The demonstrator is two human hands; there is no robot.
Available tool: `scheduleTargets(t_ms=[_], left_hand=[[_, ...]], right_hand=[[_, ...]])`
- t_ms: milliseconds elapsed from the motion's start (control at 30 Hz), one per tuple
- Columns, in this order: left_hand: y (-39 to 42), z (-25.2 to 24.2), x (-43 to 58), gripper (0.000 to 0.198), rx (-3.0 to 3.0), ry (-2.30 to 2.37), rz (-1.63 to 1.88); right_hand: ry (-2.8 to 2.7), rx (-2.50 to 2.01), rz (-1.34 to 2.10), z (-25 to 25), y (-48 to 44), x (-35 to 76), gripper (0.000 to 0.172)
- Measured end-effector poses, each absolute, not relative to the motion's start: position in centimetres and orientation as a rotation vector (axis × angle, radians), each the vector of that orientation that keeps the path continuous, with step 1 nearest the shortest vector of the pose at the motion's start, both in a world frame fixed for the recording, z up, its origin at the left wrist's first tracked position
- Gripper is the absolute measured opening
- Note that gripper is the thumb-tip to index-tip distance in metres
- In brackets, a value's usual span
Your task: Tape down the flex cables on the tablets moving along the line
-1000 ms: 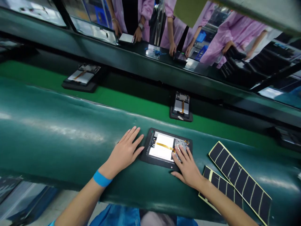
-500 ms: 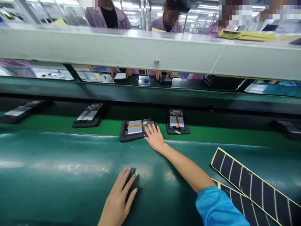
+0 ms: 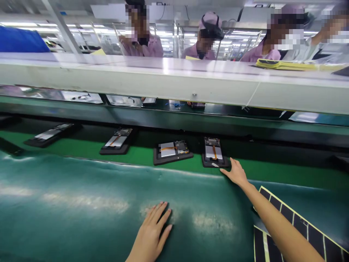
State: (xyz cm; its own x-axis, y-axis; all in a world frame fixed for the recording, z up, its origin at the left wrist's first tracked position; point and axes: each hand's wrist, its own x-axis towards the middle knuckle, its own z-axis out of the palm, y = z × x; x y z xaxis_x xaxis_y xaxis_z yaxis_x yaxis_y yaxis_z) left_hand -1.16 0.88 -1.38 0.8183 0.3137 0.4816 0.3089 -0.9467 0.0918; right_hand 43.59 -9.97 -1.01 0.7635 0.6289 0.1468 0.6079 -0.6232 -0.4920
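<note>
My right hand [image 3: 236, 172] reaches to the near right corner of an opened tablet [image 3: 213, 151], thumb and fingers apart around that corner. This tablet lies in a black tray on the green belt, its silver battery and orange ribbon cable showing. Whether the fingertips touch the tray I cannot tell. To its left sits a second opened tablet [image 3: 171, 149], turned sideways in its own black tray. My left hand [image 3: 154, 229] rests palm down on the green mat [image 3: 89, 218], fingers stretched and holding nothing.
More opened tablets, one [image 3: 116, 141] nearer and one [image 3: 53, 134] farther left, lie along the green belt [image 3: 272, 171]. Black sticker sheets [image 3: 305, 225] with yellow edges lie at the right. A white shelf [image 3: 152, 82] crosses behind the belt, with several co-workers beyond it.
My right hand has left the sideways tablet and moved right to the upright-lying one beside it. The left hand stays flat on the mat. The view has tilted up.
</note>
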Motion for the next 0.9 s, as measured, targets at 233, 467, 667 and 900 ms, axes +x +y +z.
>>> scheduleTargets(t_ms=[233, 467, 667, 900], left_hand=[[0.7, -1.1, -1.1, 0.038, 3.065, 0.451, 0.8], [0.6, -0.9, -1.7, 0.035, 3.097, 0.45, 0.856], [0.3, 0.0, -2.2, 0.034, 3.151, 0.458, 0.859], [0.1, -0.1, -2.5, 0.034, 3.063, 0.512, 0.889]], right_hand=[[-0.699, -2.145, 0.247, -2.6, -8.3, 44.9, 0.052], [-0.365, -1.761, 0.502, -2.7, -5.2, 43.0, 0.04], [-0.113, -1.631, 0.536, -1.7, -3.6, 42.8, 0.044], [-0.105, -1.598, 0.576, 0.6, -11.3, 39.9, 0.05]])
